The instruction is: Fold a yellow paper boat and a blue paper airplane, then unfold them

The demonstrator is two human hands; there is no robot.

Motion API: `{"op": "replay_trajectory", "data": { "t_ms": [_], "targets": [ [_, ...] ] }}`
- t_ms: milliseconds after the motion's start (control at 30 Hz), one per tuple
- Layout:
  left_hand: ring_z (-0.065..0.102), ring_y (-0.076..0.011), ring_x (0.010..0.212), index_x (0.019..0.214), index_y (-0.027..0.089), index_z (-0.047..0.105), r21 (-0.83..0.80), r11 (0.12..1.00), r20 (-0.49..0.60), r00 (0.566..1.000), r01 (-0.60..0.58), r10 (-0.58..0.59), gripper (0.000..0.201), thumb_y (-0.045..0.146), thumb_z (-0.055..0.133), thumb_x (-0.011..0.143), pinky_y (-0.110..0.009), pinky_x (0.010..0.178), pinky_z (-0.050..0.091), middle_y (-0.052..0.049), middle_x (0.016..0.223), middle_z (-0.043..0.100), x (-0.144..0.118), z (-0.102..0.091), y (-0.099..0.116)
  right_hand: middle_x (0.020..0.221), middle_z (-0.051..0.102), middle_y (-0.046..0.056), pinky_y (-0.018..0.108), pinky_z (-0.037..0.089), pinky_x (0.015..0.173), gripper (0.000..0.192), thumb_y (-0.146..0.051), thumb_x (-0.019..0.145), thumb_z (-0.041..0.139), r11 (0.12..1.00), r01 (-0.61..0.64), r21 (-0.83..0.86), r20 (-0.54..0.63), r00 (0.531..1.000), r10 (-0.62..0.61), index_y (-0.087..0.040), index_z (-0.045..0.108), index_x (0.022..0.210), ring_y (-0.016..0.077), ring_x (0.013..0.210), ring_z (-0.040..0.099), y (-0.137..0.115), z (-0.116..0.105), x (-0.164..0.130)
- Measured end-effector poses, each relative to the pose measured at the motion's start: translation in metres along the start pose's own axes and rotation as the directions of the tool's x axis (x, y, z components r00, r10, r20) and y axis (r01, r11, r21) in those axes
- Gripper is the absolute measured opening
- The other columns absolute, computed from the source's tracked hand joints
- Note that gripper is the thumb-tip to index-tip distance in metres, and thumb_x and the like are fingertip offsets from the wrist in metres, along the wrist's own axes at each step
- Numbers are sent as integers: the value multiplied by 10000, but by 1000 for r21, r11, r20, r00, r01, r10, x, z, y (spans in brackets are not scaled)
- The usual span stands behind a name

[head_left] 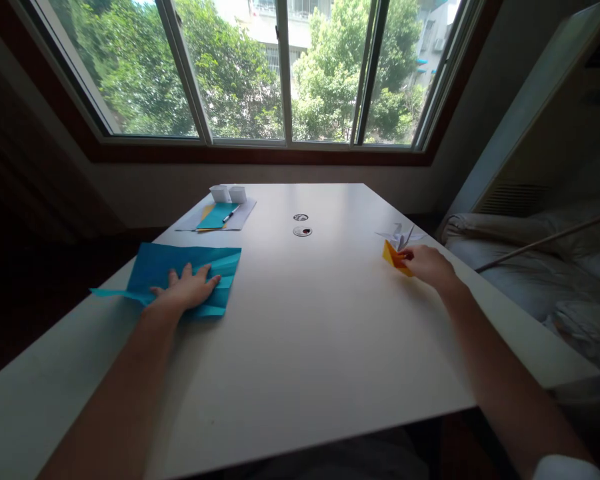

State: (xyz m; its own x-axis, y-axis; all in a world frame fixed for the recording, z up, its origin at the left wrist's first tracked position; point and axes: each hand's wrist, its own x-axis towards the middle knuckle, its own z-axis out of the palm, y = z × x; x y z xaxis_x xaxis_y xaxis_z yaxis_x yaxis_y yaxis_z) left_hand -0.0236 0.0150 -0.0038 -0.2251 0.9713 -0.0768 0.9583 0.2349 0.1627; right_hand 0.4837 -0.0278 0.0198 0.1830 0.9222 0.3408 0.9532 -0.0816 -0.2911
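My left hand (187, 291) lies with fingers spread on a creased sheet of blue paper (155, 262) at the left of the white table. One strip of that sheet sticks out past its left side. On the far right, my right hand (427, 263) pinches a small folded piece of yellow-orange paper (394, 258) between thumb and fingers. Just behind it stands a white folded paper crane (396, 233), partly covered by the yellow piece and the hand.
At the back left, two small white boxes (229, 194) stand by white, blue (215, 215) and yellow sheets, with a pen (231, 214) on top. Two round items (303, 231) sit mid-table. Beyond the table's right edge lie plastic-wrapped bundles (510, 267) and a stick (540, 245).
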Motion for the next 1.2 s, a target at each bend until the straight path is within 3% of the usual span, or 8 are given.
{"op": "replay_trajectory", "data": {
  "t_ms": [67,133,267,367,467,600,867,1200],
  "targets": [
    [129,-484,1294,1347,181,373,48,993,-45,993,-104,106,643,545,321,819,-733,884,164,-213,1445,211,-6,-13,10,826,693,70,336,477,679,238,-244,724,557,980,92,176,61,993,-104,-195,691,914,216,729,632,-37,-2,-8],
    [135,-376,1332,1338,234,373,47,968,-87,965,-246,249,556,485,317,845,-636,983,181,-125,1451,248,-15,-26,24,887,691,59,327,501,683,239,-300,748,559,859,169,483,96,965,-244,-195,677,927,195,735,638,-76,2,-16],
    [382,-256,1234,1285,197,405,-231,674,-265,712,-701,650,519,459,407,838,-415,1006,336,-101,1326,434,-49,-34,68,800,685,38,331,518,655,246,-383,680,655,522,42,852,128,950,-286,-187,661,828,187,720,639,-136,20,-35],
    [460,-240,1171,1367,241,206,-519,447,-260,633,-728,729,729,439,570,767,-381,924,431,-111,1368,379,-89,-21,104,706,660,16,276,489,548,275,-403,641,693,323,-108,940,198,944,-262,-169,632,770,135,601,600,-159,30,-49],
    [539,-221,1065,1357,263,152,-727,268,-213,579,-632,787,757,349,610,761,-372,867,471,-107,1211,514,-120,-5,126,633,625,-6,242,449,497,287,-400,618,718,208,-195,958,252,923,-292,-159,614,733,94,519,544,-172,32,-61],
    [605,-190,875,1281,255,244,-850,183,-216,644,-494,734,639,294,606,757,-351,755,510,-73,1051,566,-127,3,132,590,598,-24,233,428,476,317,-404,565,754,165,-266,950,307,898,-316,-161,578,667,82,483,521,-178,34,-68],
    [589,-169,824,1181,209,404,-997,15,-53,817,-75,575,468,341,549,756,-292,700,473,-39,963,598,-112,-3,129,583,588,-31,243,445,499,314,-381,544,770,197,-249,948,302,896,-324,-167,564,646,88,506,529,-174,36,-68],
    [574,-147,695,889,134,550,-997,68,63,878,35,474,266,296,576,680,-257,622,455,-12,774,594,-109,-1,128,698,592,-10,242,420,560,244,-364,671,698,333,-142,932,299,822,-484,-158,594,751,94,603,522,-171,35,-70]
  ]
}}
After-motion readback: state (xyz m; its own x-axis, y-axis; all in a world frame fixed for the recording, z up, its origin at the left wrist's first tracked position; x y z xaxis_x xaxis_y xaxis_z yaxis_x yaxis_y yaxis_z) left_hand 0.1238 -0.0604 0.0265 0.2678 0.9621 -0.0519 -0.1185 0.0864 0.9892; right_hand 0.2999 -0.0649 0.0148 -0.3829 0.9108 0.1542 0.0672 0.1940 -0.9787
